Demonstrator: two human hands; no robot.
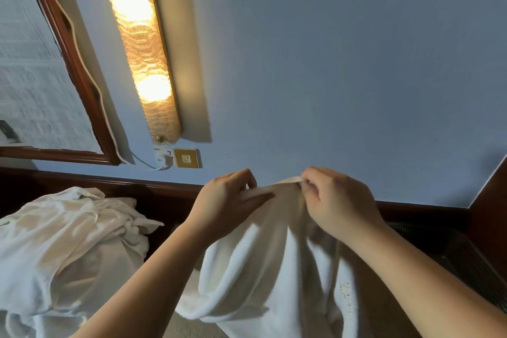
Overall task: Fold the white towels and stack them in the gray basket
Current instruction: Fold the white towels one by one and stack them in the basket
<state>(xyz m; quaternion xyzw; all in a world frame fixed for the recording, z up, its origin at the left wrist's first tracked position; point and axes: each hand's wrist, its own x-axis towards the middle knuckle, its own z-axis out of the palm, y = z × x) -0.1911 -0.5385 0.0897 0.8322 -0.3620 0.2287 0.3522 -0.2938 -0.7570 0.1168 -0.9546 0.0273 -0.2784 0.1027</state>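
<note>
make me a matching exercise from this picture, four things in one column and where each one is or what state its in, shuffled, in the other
Things:
1. held towel
2. towel pile
3. wall lamp
4. left hand

States or places:
A. lit, glowing amber on the blue wall
B. pinches the towel's top edge, opposite the right hand
C. crumpled, lying at the left
D. hangs down from both hands

Pairs: 1-D, 2-C, 3-A, 4-B
</note>
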